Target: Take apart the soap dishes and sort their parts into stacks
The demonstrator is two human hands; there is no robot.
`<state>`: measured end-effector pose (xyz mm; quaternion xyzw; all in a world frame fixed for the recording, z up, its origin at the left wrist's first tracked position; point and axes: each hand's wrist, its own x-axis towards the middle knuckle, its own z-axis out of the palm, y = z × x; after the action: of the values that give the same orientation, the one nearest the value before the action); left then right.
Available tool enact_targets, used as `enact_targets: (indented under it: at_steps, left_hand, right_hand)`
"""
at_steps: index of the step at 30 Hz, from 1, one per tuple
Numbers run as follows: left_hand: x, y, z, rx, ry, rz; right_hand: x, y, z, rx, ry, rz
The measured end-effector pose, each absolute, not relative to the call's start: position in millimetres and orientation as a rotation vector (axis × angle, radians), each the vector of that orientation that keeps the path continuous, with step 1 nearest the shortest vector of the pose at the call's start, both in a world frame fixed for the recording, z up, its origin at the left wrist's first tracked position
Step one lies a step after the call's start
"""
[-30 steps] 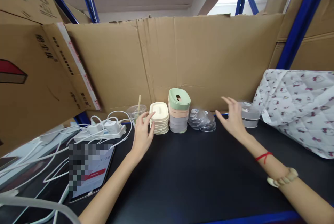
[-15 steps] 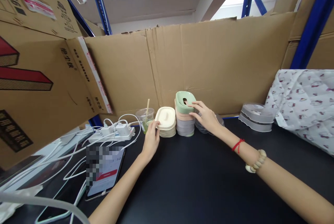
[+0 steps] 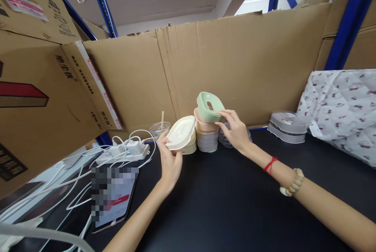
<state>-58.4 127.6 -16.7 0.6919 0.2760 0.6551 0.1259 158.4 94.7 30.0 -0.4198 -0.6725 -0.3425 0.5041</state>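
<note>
My left hand [image 3: 170, 165] grips a cream plastic lid [image 3: 181, 130] by its near left edge, thumb below and fingers on the rim. The lid is tilted, its left side low, above a short stack of cream lids [image 3: 190, 148]. Between the thumb and fingers of my right hand [image 3: 236, 132] is a light green plastic piece [image 3: 209, 116] with raised walls and an oval hole. It tilts over a taller stack whose upper pieces are pink [image 3: 204, 126] and lower ones grey-lilac [image 3: 207, 142]. Whether its lower edge still touches the stack, I cannot tell.
Left of the stacks are a clear cup [image 3: 155, 128] with a straw, a power strip [image 3: 141, 154] with white cables and a phone [image 3: 117, 201]. Clear containers [image 3: 225, 136] stand behind my right hand. Further right are clear lids [image 3: 288, 128] and a quilted bag [image 3: 346, 115]. Cardboard [image 3: 243, 64] walls the back.
My left hand has lifted the top cream lid and tilted it leftward. My right hand has raised and tipped the green piece, uncovering the pink one below. The camera view has shifted slightly.
</note>
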Motion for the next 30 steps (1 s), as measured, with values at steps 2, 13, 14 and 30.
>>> enact_targets:
  at_steps: [2, 13, 14, 30]
  left_hand:
    - [-55, 118, -16, 2.087, 0.723, 1.92]
    - [-45, 75, -16, 2.18, 0.411, 1.893]
    - [-44, 74, -16, 2.198, 0.415, 1.919]
    - [-38, 67, -31, 2.425, -0.094, 1.92]
  right_hand:
    - [152, 83, 32, -0.96, -1.629, -0.892]
    - [121, 19, 12, -0.925, -1.838, -0.923]
    - [119, 18, 10, -0.933, -1.839, -0.873]
    - [104, 13, -2, -0.914, -1.121, 1.025]
